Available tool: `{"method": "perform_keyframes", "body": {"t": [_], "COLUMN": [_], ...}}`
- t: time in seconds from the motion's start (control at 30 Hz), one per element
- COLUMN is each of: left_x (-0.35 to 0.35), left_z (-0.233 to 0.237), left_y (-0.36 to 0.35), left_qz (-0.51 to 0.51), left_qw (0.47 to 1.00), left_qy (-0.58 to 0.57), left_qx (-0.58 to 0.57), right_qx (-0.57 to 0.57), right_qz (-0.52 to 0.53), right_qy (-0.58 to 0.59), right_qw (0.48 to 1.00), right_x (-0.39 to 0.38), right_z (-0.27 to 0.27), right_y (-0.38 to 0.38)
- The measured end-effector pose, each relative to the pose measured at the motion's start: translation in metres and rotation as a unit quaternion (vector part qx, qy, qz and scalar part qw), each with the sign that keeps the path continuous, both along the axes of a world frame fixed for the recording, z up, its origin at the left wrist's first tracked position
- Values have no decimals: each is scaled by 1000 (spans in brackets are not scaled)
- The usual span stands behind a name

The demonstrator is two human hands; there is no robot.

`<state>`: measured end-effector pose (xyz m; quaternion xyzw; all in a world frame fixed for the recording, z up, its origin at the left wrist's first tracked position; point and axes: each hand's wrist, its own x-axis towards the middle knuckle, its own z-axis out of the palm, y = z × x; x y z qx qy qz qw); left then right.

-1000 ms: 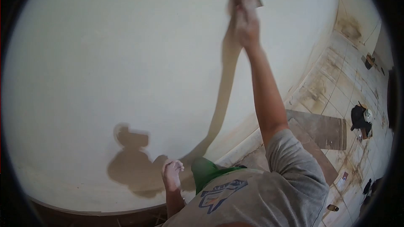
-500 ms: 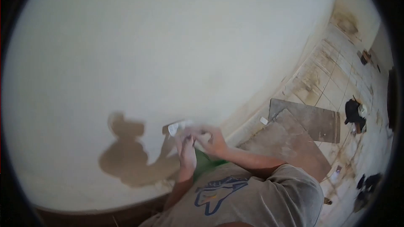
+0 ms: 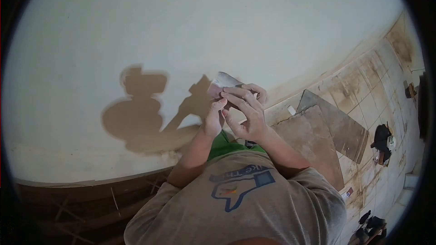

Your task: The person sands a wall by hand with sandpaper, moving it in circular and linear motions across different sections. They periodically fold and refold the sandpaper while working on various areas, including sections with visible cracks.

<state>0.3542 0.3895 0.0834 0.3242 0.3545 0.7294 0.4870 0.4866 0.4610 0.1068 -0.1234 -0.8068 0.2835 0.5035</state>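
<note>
In front of my chest, both hands meet at a small folded sheet (image 3: 227,80), grey on its upper face and pale pinkish at its left end. My left hand (image 3: 213,115) has its fingers closed on the sheet's lower left part. From the right, my right hand (image 3: 249,109) lies over the sheet's lower edge, its fingers bent around it and its thumb below. White dust coats the fingers. Behind the hands is a pale wall (image 3: 113,27) that carries my shadow.
Two flat boards, one grey (image 3: 338,124) and one brown (image 3: 309,140), lie on the stained tiled floor (image 3: 363,95) at the right. A small white piece (image 3: 291,110) is beside them. Dark items (image 3: 382,141) lie farther right, with more dark objects (image 3: 372,231) at the lower right.
Both hands have moved up and right in view, and the sheet between them now shows more clearly. The view has shifted, with more of the shirt visible.
</note>
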Motion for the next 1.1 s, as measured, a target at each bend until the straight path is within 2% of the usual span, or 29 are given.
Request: {"method": "perform_keyframes", "body": {"t": [0.07,0.17,0.3,0.4,0.5,0.63,0.67,0.73,0.77,0.83,0.9,0.93,1.03,1.1], "left_x": [-1,-5,-17,-3,-29,-33,-31,-27,-28,-35,-36,-36,-40,-41], "left_z": [-9,-3,-18,32,13,19,20,18,16,14,13,13,11,5], "left_y": [3,-2,-8,1,-2,-3,-4,-8,-12,-14,-10,-8,-18,-20], "left_qz": [20,-9,14,112,37,16,39,85,99,123,145,155,170,173], "left_qw": [999,999,998,993,988,990,992,992,987,968,965,963,963,970], "left_qy": [-44,-30,-59,8,148,104,99,90,128,209,217,221,201,147], "left_qx": [15,-18,-4,-31,-7,93,68,17,-10,-59,-7,18,-55,-88], "right_qx": [18,15,53,82,58,-41,-59,-146,-189,-144,-99,-102,-132,-173], "right_qz": [-17,-33,-39,-105,-108,-17,1,36,53,45,35,53,97,118], "right_qy": [-18,-16,-12,-2,-3,113,155,163,168,110,37,22,-11,-14], "right_qw": [1000,999,998,991,992,993,986,975,966,982,994,993,986,978], "right_x": [-10,-11,-13,-19,-26,-37,-42,-43,-43,-41,-32,-30,-27,-29], "right_z": [-7,-11,-11,-3,-3,-11,-12,-14,-15,-11,-1,-1,-6,-16], "right_y": [3,7,14,12,18,24,26,21,18,23,24,23,16,10]}}
